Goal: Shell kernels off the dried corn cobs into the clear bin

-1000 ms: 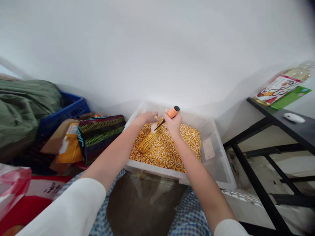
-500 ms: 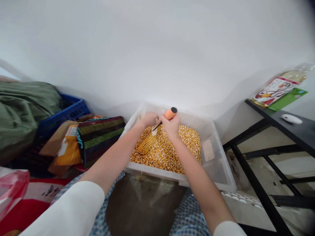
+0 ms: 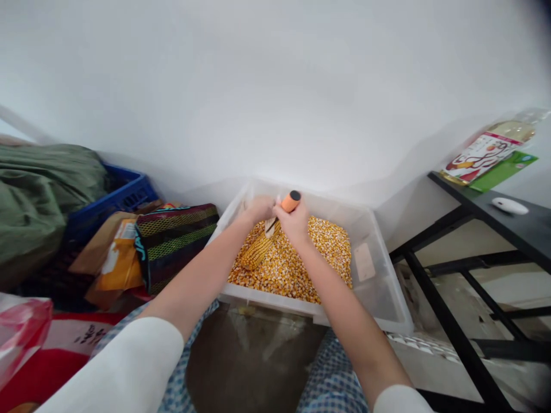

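In my right hand [image 3: 295, 223] is a screwdriver [image 3: 290, 201] with an orange handle and a black end cap. Its thin dark shaft slants down-left onto an ear of corn [image 3: 258, 250]. My left hand [image 3: 262, 207] closes round the upper end of that ear, right beside my right hand, though its fingertips are partly hidden. A pale patch of bare cob shows under the shaft, with yellow kernels still covering the lower part. The ear leans over loose corn kernels [image 3: 297, 275] in a clear plastic bin [image 3: 383, 275].
To the left are a blue crate [image 3: 112, 195] with green cloth, a striped mesh bag [image 3: 178, 241], cardboard and a red bag [image 3: 64, 355]. At right, a black-framed table [image 3: 491, 201] carries a bottle [image 3: 486, 152], a green packet and a white mouse [image 3: 510, 206]. A white wall stands behind.
My right hand and the screwdriver have shifted slightly left and down, along the ear of corn. My left hand stays on the ear's upper end.
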`<state>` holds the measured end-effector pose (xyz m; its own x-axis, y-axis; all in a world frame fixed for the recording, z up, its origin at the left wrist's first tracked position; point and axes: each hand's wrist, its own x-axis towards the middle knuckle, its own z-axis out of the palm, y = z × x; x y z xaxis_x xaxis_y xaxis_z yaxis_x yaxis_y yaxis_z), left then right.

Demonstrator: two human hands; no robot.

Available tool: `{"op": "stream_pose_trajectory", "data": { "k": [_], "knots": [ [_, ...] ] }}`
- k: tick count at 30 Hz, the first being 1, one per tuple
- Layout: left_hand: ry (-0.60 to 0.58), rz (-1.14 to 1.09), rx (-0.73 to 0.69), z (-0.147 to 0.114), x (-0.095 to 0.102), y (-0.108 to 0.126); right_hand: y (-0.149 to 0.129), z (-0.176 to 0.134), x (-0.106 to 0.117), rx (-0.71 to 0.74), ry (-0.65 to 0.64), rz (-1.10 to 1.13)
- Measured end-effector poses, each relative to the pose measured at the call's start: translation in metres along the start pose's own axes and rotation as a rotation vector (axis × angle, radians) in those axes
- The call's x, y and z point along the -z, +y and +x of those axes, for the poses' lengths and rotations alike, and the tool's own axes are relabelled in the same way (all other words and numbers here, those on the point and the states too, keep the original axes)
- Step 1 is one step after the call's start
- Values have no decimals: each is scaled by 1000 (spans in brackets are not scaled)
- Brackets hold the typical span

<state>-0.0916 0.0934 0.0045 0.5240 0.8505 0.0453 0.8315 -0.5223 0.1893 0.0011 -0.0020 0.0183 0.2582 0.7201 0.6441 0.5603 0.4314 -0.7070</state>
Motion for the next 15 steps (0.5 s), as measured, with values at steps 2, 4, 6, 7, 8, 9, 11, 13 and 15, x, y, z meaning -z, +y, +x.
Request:
{"op": "stream_pose_trajectory", "data": {
  "k": [2, 4, 6, 7, 8, 9, 11, 13, 15],
  "knots": [
    [20, 36, 5, 2, -3, -4, -3, 2, 2, -21, 52, 12],
    [21, 56, 25, 4, -7, -9, -6, 4, 4, -21, 58, 16],
    [-1, 41, 46, 6, -9, -11, -8, 5, 5, -6, 55, 10],
    [-9, 28, 50, 7, -9, -12, -8, 4, 5, 0, 58, 3],
    [-18, 18, 49, 7, -8, -11, -8, 3, 5, 6, 58, -7],
    [-27, 12, 47, 6, -6, -9, -8, 2, 4, 13, 51, -18],
    [-44, 3, 60, 5, -1, -5, -8, -1, 3, 33, 14, -43],
    [-72, -6, 89, 3, 3, -2, -7, -3, 1, 56, -28, -59],
    [-74, -43, 107, 2, 4, -1, -6, -5, -1, 63, -25, -61]
  ]
}}
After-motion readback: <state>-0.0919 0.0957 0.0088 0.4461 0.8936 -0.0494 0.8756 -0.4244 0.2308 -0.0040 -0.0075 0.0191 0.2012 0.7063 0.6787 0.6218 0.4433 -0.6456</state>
